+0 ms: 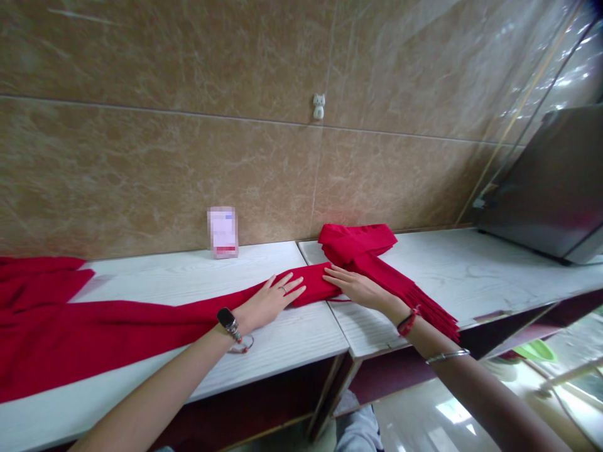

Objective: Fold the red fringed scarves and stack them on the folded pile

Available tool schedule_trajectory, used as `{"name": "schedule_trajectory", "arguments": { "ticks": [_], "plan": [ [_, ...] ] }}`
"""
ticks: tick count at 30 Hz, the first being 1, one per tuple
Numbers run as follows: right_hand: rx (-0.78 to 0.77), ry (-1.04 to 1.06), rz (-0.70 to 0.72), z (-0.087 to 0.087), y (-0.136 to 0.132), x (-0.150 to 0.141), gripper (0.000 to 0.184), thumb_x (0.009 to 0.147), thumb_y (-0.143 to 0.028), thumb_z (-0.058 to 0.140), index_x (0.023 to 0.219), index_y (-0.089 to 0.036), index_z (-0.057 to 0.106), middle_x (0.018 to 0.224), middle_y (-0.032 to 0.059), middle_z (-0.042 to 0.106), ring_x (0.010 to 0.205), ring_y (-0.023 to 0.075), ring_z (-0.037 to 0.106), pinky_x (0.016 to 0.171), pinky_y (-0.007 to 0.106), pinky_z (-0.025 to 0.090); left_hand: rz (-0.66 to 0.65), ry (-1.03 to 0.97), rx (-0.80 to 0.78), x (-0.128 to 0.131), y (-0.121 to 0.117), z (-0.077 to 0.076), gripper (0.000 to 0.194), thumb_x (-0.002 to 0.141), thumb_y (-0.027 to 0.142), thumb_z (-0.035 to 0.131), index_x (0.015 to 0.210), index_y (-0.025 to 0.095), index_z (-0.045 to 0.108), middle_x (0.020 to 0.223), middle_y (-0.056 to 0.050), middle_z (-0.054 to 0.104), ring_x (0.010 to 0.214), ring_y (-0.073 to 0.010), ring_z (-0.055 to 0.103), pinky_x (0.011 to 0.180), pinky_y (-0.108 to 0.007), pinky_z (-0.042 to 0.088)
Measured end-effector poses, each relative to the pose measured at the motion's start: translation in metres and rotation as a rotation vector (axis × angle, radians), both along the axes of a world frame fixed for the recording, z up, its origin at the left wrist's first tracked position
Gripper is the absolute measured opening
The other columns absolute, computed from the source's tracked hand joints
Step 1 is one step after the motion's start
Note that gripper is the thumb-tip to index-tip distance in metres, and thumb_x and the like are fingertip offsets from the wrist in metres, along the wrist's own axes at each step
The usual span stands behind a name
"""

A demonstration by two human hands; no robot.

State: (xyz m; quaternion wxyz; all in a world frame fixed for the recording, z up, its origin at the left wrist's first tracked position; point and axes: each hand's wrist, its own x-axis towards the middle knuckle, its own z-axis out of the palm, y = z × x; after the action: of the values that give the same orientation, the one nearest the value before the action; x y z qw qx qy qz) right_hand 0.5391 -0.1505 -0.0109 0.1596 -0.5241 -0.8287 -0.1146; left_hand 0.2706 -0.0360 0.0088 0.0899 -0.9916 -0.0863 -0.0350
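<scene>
A long red scarf (316, 282) stretches across the white tabletop, narrowed into a folded strip in the middle and spreading wide towards the left. My left hand (271, 302) lies on the strip with fingers spread. Just to its right, my right hand (354, 287) rests flat on the same strip, fingers stretched out. Beyond my right hand sits a crossed, folded red section (358, 242), from which a fringed end (436, 317) runs down over the front edge. How these red parts join is partly hidden under my right hand.
A small blurred pink-and-white box or card (223, 232) stands against the marbled wall (164, 157). A small white cat-shaped hook (319, 107) is on the wall. At right stands a grey metallic appliance (546, 188). A green basin (537, 350) sits low at right. Open shelves lie below the tabletop.
</scene>
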Motion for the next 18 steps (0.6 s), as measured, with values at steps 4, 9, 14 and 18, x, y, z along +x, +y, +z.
{"name": "schedule_trajectory", "arguments": {
  "ticks": [4,9,14,18],
  "plan": [
    [-0.047,0.032,0.001,-0.004,-0.004,0.001,0.051,0.086,-0.008,0.037,0.135,-0.018,0.037,0.14,0.009,0.037,0.132,0.0199,0.023,0.107,0.041,0.029,0.018,0.027,-0.056,-0.001,-0.004,-0.012,0.085,0.067,-0.008,0.03,0.142,0.028,0.013,0.15,0.001,0.009,0.136,-0.0178,-0.002,0.107,-0.044,0.016],
    [-0.111,0.159,-0.046,0.014,0.001,-0.004,0.042,0.092,-0.029,0.038,0.133,-0.021,0.041,0.14,0.0069,0.037,0.133,0.0223,0.021,0.107,0.044,0.026,-0.016,0.044,-0.21,0.004,0.003,0.009,0.062,0.081,0.016,0.043,0.139,0.025,0.025,0.148,-0.003,0.019,0.136,-0.0228,0.007,0.107,-0.047,0.013],
    [-0.025,0.186,-0.271,0.018,0.035,-0.019,0.043,0.094,-0.033,0.028,0.131,-0.016,0.043,0.137,0.0135,0.041,0.13,0.0255,0.028,0.1,0.051,0.033,0.063,-0.179,-0.254,0.038,0.003,0.017,0.042,0.094,0.029,0.026,0.126,0.014,0.047,0.138,-0.011,0.039,0.128,-0.0187,0.033,0.105,-0.035,0.023],
    [-0.082,-0.095,-0.279,-0.001,0.051,-0.026,0.039,0.093,-0.025,0.034,0.13,-0.016,0.043,0.136,0.0161,0.041,0.127,0.0291,0.034,0.092,0.058,0.037,0.159,-0.204,-0.257,0.057,0.0,-0.006,0.051,0.093,0.035,0.03,0.136,0.009,0.032,0.142,-0.015,0.03,0.131,-0.0237,0.026,0.104,-0.042,0.025]
  ]
}}
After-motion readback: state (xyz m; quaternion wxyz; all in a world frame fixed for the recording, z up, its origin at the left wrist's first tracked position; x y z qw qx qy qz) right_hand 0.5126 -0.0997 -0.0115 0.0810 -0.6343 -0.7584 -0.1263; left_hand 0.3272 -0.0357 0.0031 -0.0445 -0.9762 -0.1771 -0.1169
